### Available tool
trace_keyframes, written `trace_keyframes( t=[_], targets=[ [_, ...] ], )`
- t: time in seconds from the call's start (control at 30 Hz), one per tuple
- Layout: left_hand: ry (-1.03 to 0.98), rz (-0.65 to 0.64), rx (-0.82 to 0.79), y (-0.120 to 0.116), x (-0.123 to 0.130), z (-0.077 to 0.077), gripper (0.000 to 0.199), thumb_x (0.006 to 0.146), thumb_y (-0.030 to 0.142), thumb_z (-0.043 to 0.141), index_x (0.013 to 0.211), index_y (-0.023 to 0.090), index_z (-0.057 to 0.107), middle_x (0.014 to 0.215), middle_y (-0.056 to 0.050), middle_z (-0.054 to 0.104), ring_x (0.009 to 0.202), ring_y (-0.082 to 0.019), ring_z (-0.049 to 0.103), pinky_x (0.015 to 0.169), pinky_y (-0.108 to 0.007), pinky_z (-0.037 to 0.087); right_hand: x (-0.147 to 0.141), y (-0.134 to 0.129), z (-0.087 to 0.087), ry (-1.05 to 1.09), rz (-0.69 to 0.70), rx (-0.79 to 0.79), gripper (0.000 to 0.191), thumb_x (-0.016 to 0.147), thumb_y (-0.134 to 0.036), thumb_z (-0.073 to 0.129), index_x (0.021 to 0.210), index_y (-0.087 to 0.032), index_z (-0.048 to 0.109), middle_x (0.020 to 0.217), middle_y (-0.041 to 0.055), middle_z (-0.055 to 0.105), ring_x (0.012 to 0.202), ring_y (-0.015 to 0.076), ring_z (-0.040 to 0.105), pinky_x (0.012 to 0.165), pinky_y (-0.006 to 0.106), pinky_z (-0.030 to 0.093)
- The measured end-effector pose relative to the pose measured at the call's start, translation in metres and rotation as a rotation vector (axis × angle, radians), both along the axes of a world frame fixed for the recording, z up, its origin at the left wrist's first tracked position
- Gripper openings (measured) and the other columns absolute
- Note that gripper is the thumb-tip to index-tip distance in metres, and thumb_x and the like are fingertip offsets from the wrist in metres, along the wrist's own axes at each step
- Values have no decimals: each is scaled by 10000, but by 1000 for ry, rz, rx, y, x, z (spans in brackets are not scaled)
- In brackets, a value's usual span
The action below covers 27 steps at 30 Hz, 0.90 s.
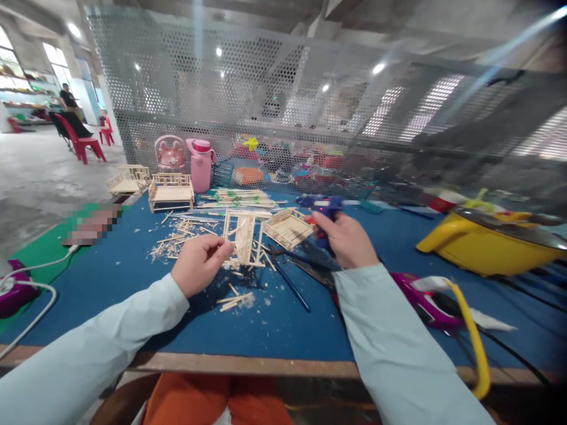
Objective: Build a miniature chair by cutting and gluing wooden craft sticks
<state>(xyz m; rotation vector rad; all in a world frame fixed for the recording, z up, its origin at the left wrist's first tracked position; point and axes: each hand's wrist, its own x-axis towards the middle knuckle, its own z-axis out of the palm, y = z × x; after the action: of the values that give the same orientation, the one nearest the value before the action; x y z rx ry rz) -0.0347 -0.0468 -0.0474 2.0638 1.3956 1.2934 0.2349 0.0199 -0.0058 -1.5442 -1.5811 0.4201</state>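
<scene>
My left hand (201, 264) is closed in a pinch on a small wooden stick frame (245, 239), which stands tilted above the blue mat. In my right hand (349, 241) is a blue glue gun (326, 208), its nozzle pointing left over the mat. Just below the nozzle sits a second stick-built piece, a tray-like wooden model (289, 229) with low railings. Pliers with dark blue handles (290, 283) lie between my hands. Loose wooden sticks (234, 300) and scraps are scattered near my left hand.
Two finished-looking miniature wooden beds (172, 193) stand at the back left, near a pink bottle (201, 168) and a pink fan-like object (171, 154). A yellow pan (478, 245) and a purple tool (427, 301) with a cord occupy the right. A perforated metal screen (283, 106) rises behind the table.
</scene>
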Motion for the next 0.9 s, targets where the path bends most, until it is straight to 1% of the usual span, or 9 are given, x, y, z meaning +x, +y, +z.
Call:
trace_keyframes(
  t=[0.03, 0.1, 0.13, 0.2, 0.3, 0.47, 0.57, 0.73, 0.9],
  targets=[
    [0, -1, 3, 0, 0, 0, 354, 850, 400, 467, 638, 151, 605, 529, 17, 495, 525, -104, 419, 533, -235, 307, -1, -14, 4, 46, 31, 38, 442, 872, -511, 438, 981, -134, 641, 725, 35, 662, 596, 130, 575, 570, 248, 457],
    [-4, -6, 8, -1, 1, 1, 341, 849, 392, 470, 645, 155, 608, 534, 16, 507, 524, -104, 430, 531, -232, 311, -6, -46, 8, 218, 188, 132, 414, 840, -535, 497, 984, -179, 653, 707, 26, 657, 613, 144, 584, 573, 257, 465],
    [-7, -10, 11, -1, 2, 1, 342, 850, 390, 468, 640, 157, 606, 532, 18, 503, 522, -103, 429, 529, -230, 312, -9, -62, 8, 197, 233, 157, 389, 854, -521, 492, 982, -196, 661, 718, 31, 669, 644, 154, 601, 595, 262, 474],
    [-18, -14, 20, -2, 3, 1, 351, 855, 387, 460, 629, 159, 600, 525, 21, 489, 518, -100, 423, 522, -226, 311, -18, -90, 5, 112, 303, 128, 358, 877, -498, 483, 950, -213, 687, 738, 41, 690, 697, 170, 626, 624, 271, 483],
    [-34, -10, 40, -4, 4, 2, 356, 864, 385, 457, 631, 157, 601, 523, 22, 484, 514, -97, 418, 514, -223, 307, -32, -110, -1, -23, 338, 211, 352, 883, -472, 490, 865, -199, 712, 716, 51, 675, 675, 176, 614, 660, 291, 485],
    [-27, -42, 89, -6, 5, 2, 368, 871, 368, 468, 593, 152, 577, 509, 26, 464, 506, -88, 407, 504, -216, 292, -45, -105, -3, -164, 359, 311, 394, 921, -428, 422, 964, -168, 714, 653, 42, 628, 612, 178, 582, 713, 331, 492],
    [-10, -51, 103, -6, 5, 1, 364, 872, 358, 472, 592, 151, 577, 508, 27, 466, 503, -85, 404, 503, -212, 292, -47, -101, -1, -208, 334, 342, 384, 921, -419, 420, 937, -174, 715, 660, 49, 639, 622, 191, 595, 727, 342, 501],
    [-9, -48, 110, -6, 6, 2, 361, 872, 352, 479, 587, 153, 577, 509, 23, 493, 499, -85, 419, 499, -208, 298, -51, -99, 1, -263, 353, 391, 360, 917, -424, 429, 815, -213, 701, 656, 51, 662, 599, 194, 604, 744, 345, 515],
    [-9, -51, 111, -5, 6, 2, 362, 870, 353, 475, 577, 158, 562, 505, 25, 483, 497, -86, 410, 497, -210, 298, -55, -96, 3, -273, 358, 384, 403, 923, -453, 405, 909, -201, 718, 614, 50, 641, 592, 203, 607, 717, 341, 517]
  ],
)
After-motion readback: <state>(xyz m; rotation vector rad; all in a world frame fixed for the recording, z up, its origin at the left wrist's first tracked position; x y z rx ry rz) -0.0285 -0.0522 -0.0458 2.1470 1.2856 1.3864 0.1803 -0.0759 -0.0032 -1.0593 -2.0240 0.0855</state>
